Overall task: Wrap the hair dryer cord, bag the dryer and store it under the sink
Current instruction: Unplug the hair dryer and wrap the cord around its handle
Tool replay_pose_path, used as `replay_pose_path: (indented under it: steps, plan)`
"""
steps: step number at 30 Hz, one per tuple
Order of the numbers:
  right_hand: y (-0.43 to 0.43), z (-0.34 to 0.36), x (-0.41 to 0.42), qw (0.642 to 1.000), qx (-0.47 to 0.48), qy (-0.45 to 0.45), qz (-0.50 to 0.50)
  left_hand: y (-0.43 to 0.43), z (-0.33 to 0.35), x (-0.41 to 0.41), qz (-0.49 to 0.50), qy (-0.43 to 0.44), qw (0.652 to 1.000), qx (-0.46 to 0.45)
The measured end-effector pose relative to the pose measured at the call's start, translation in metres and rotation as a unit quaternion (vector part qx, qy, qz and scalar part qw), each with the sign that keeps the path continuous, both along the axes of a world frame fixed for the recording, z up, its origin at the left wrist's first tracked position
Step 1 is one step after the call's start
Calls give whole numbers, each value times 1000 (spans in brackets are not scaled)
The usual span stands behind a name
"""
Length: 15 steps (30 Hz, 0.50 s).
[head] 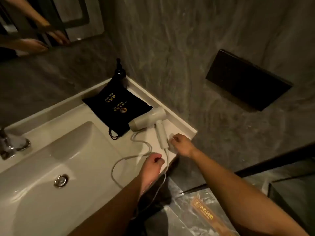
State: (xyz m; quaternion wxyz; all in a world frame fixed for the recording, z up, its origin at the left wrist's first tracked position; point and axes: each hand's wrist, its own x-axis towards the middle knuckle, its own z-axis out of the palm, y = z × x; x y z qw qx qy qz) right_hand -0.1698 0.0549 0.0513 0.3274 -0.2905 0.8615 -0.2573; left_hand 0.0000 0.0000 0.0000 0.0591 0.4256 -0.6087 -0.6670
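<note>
A white hair dryer (150,119) lies on the right end of the white sink counter (105,116), its handle pointing toward me. Its white cord (141,142) snakes in loose loops across the counter and hangs over the front edge. My left hand (154,161) is closed on the cord near the front edge. My right hand (181,144) rests beside the handle's end, fingers curled on a white piece that looks like the plug. A black drawstring bag (117,108) with gold print lies flat behind the dryer.
The basin (51,167) with its metal drain fills the left side, a chrome tap (8,143) at the far left. A dark pump bottle (120,70) stands in the back corner. Grey stone walls enclose the counter; a dark wall panel (247,80) sits to the right.
</note>
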Motion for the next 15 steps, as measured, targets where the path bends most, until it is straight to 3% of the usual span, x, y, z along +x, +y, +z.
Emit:
replay_pose_path:
  steps: [9, 12, 15]
  plan:
    - [-41, -16, 6, 985, -7, -155, -78, -19, -9, -23, -16, 1, 1000, 13]
    - [-43, -8, 12, 946, -86, -259, -173, -23, -5, -25, -53, 33, 998, 29]
    - [-42, -2, 17, 915, -129, -312, -223, -22, 3, -25, -93, 72, 987, 113]
